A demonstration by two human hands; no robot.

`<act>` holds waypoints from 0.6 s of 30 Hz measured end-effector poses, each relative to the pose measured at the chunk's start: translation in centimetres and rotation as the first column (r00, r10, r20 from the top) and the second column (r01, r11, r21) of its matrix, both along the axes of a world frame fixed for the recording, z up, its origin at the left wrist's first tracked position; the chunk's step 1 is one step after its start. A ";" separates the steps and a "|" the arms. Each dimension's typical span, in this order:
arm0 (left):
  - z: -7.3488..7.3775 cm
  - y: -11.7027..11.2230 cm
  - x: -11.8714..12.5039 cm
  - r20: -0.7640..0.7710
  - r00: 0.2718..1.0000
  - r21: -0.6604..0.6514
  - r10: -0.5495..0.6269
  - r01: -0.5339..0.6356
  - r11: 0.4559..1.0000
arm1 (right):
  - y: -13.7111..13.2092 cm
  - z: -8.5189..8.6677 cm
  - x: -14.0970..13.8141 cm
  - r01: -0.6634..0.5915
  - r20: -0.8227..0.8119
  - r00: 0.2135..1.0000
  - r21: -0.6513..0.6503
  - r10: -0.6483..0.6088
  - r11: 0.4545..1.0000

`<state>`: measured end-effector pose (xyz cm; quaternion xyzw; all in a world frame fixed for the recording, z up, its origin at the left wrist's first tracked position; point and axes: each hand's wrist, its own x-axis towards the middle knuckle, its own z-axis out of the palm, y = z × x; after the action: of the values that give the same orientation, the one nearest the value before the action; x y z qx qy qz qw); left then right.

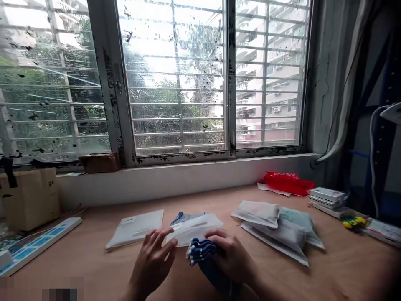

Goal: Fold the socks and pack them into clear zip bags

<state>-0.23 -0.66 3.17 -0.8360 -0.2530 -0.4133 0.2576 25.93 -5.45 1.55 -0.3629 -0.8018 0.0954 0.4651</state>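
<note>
My right hand (232,257) is closed around a folded blue cloth with white stripes (200,251), held just above the wooden desk (344,267). Beside it my left hand (152,263) hovers with its fingers spread and slightly curled, its fingertips touching the near edge of a translucent plastic bag (196,228). Another blue item (183,217) lies partly under that bag. A flat white plastic bag (136,228) lies to the left of my left hand.
A pile of packed plastic bags (277,228) lies to the right. Behind it are a red bag (288,182) and a stack of small boxes (327,197). A power strip (37,244) and a cardboard box (29,198) stand at the left, below a barred window (175,79).
</note>
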 end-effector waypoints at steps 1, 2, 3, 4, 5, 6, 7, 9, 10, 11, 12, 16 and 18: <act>0.0 -0.2 0.3 0.013 1.000 0.002 -0.012 0.012 1.000 | 0.1 0.1 0.1 -0.004 -0.014 1.000 -0.009 0.004 1.000; 0.0 -0.4 0.6 0.022 0.999 0.002 -0.023 0.023 1.000 | 0.2 0.2 0.3 -0.008 -0.027 1.000 -0.019 0.008 1.000; 0.0 -0.6 0.9 0.028 0.999 0.001 -0.034 0.034 0.999 | 0.4 0.5 0.5 -0.013 -0.035 0.999 -0.028 0.012 1.000; 0.1 -0.8 1.2 0.031 0.999 -0.001 -0.045 0.045 0.999 | 0.5 0.9 0.8 -0.019 -0.038 0.999 -0.037 0.017 0.999; 0.1 -0.9 1.4 0.032 0.998 -0.005 -0.054 0.054 0.999 | 0.6 1.5 1.1 -0.027 -0.033 0.999 -0.044 0.026 0.999; 0.1 -1.0 1.6 0.034 0.998 -0.010 -0.062 0.062 0.998 | 0.7 2.2 1.4 -0.038 -0.021 0.999 -0.049 0.037 0.998; 0.0 -1.0 1.8 0.034 0.997 -0.014 -0.068 0.069 0.998 | 0.8 3.3 1.6 -0.048 0.000 0.999 -0.055 0.048 0.997; 0.0 -1.0 2.0 0.031 0.997 -0.018 -0.077 0.078 0.997 | 0.8 5.8 2.0 -0.057 0.059 0.996 -0.075 0.062 0.995; -0.1 -1.0 2.1 0.030 0.996 -0.017 -0.081 0.082 0.996 | 0.7 7.4 2.1 -0.048 0.103 0.993 -0.096 0.058 0.994; -0.1 -1.0 2.1 0.031 0.996 -0.016 -0.085 0.086 0.996 | 0.6 9.0 2.1 -0.027 0.152 0.987 -0.112 0.044 0.993; -0.2 -1.0 2.1 0.033 0.996 -0.014 -0.087 0.088 0.996 | 0.4 10.6 2.0 -0.003 0.185 0.982 -0.126 0.027 0.992; -0.4 -1.1 2.2 0.039 0.995 -0.007 -0.088 0.088 0.996 | -0.7 15.8 1.5 -0.046 0.150 0.985 -0.227 0.081 0.973; -0.5 -1.3 2.3 0.026 0.996 -0.004 -0.090 0.090 0.996 | -1.2 17.2 1.4 -0.091 0.085 0.990 -0.243 0.115 0.966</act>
<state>2.05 -1.92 2.70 -0.8419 -0.2195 -0.4343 0.2332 27.30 -6.69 18.74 -0.3783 -0.8243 0.1970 0.3723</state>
